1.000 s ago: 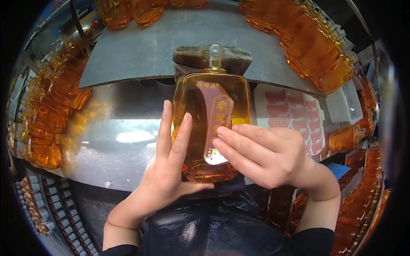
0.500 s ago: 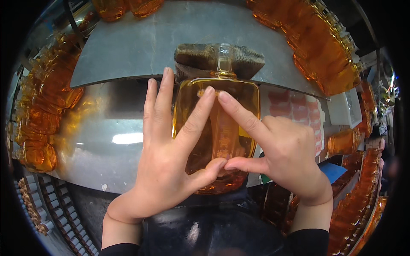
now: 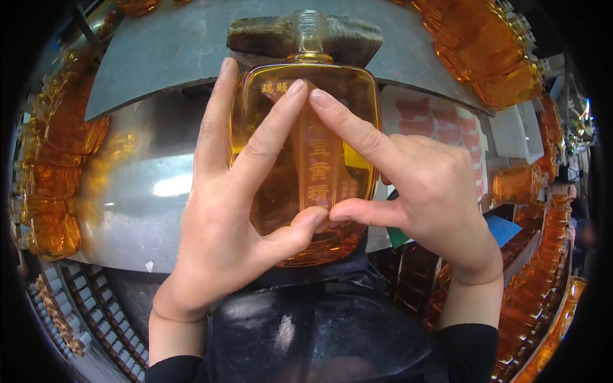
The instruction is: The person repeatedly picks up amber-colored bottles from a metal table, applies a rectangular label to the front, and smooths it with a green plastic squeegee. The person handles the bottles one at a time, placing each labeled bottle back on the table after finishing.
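Metal bench (image 3: 128, 223), glare on it left of the bottle; grey board (image 3: 166, 57) beyond the bottle's shoulders. Amber bottles crowd beyond it to the right (image 3: 479, 57); a pale sheet of reddish labels (image 3: 444, 127) lies just right of it.

The rectangular amber glass bottle (image 3: 279, 172) is in front of me, label face up, neck against a wooden block (image 3: 262, 37), base near my apron (image 3: 319, 313). A narrow gilt-lettered label (image 3: 316, 159) runs down its face.

My left hand (image 3: 223, 204) is spread, middle finger along the bottle's left shoulder. My right hand (image 3: 431, 185) has index and thumb parted, others curled. Index tips nearly meet at the label's top, thumb tips at its foot; neither hand clamps. Pressure I can't tell.

Risks, my judgement: uneven thumbs could skew or crease the label; a hard push might slide the ungripped bottle.
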The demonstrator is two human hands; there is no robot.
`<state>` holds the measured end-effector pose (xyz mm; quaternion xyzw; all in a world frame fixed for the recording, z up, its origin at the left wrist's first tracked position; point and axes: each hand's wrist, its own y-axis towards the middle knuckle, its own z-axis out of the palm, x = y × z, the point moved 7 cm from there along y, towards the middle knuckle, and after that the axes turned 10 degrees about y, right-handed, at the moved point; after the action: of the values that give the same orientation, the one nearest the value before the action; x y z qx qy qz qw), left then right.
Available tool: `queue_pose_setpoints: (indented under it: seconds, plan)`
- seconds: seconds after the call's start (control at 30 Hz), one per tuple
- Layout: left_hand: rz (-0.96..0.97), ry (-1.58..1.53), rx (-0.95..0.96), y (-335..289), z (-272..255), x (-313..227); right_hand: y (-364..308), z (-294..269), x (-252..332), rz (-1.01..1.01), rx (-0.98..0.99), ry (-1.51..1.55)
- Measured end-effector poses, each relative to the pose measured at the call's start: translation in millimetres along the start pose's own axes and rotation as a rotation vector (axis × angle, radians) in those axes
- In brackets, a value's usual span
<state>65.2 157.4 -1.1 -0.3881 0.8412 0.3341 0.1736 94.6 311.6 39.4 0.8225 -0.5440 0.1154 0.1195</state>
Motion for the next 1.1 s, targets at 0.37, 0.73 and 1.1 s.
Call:
queue_pose_setpoints:
  seconds: [0.37, 0.73, 1.1]
  plan:
    - [-0.047, -0.011, 0.077, 1.1, -3.7, -3.0, -2.7, -1.7, 6.2, -0.031, 0.024, -0.057]
    - [-0.034, -0.050, 0.061, 3.2, -4.2, -1.7, 14.7, -25.7, -46.9, 0.028, -0.175, 0.678]
    - [-0.039, -0.057, 0.082, 0.5, 1.2, -0.6, 18.9, -30.1, 18.5, -0.269, -0.235, 0.275]
